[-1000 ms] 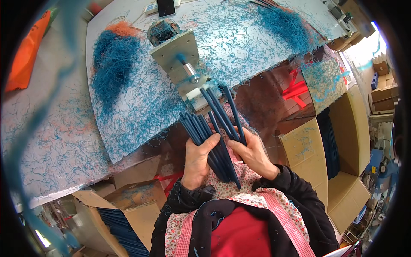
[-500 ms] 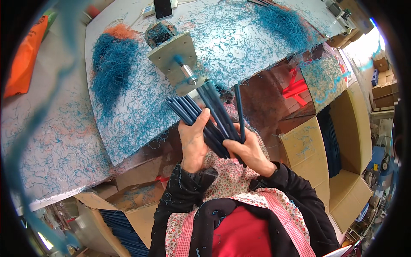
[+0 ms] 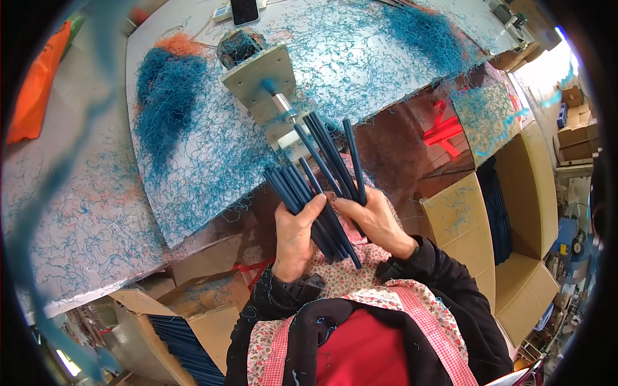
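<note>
My left hand (image 3: pixel 293 239) is closed around a bundle of thin dark blue tubes (image 3: pixel 288 188), with the thumb lying across them. In my right hand (image 3: pixel 381 225) are several more tubes (image 3: pixel 333 149), fanned apart and pointing away from me. One of these tubes, at the far right, leans apart from the others. Just beyond the tube ends is a silver spindle (image 3: pixel 281 104) with a narrow tip, standing out from a metal plate (image 3: pixel 254 80). The tube ends are close to that tip; whether any touches it, I cannot tell.
Blue shavings cover the white table (image 3: pixel 212 199), with a large blue heap (image 3: pixel 166 103) at left and another (image 3: pixel 428 42) at far right. A phone (image 3: pixel 244 11) lies at the back. Open cardboard boxes (image 3: pixel 460 212) with dark blue tubes stand at right and lower left.
The left bundle and my left hand have moved down toward me. The tubes in my right hand have spread apart, and their ends have shifted near the spindle tip.
</note>
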### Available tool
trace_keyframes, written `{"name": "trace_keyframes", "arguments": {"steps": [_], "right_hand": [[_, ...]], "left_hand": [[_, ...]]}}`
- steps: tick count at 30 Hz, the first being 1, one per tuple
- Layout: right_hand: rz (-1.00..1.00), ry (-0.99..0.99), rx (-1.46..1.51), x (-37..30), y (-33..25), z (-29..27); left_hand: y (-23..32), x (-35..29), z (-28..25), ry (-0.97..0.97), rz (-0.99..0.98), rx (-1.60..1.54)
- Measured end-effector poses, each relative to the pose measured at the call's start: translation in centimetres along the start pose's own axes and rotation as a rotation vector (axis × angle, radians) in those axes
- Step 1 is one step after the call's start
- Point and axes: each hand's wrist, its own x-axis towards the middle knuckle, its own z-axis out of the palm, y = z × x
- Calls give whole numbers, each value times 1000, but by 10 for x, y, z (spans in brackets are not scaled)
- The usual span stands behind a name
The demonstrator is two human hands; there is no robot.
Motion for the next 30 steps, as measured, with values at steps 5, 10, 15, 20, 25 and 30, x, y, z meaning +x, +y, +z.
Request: {"name": "trace_keyframes", "arguments": {"steps": [5,10,15,20,25,30], "right_hand": [[29,-35,-45,11,7,-15],[-16,-80,95,-9,2,2],[-10,-24,97,5,1,-3],[-13,-29,-12,4,3,-7],[59,-31,3,-13,0,-3],[29,-42,13,-1,2,-7]], "left_hand": [[13,19,7,30,89,-10],[10,38,16,15,144,-55],[9,31,15,-27,87,-98],[6,25,6,44,95,43],[14,24,10,13,79,32],[15,29,4,39,90,47]]}}
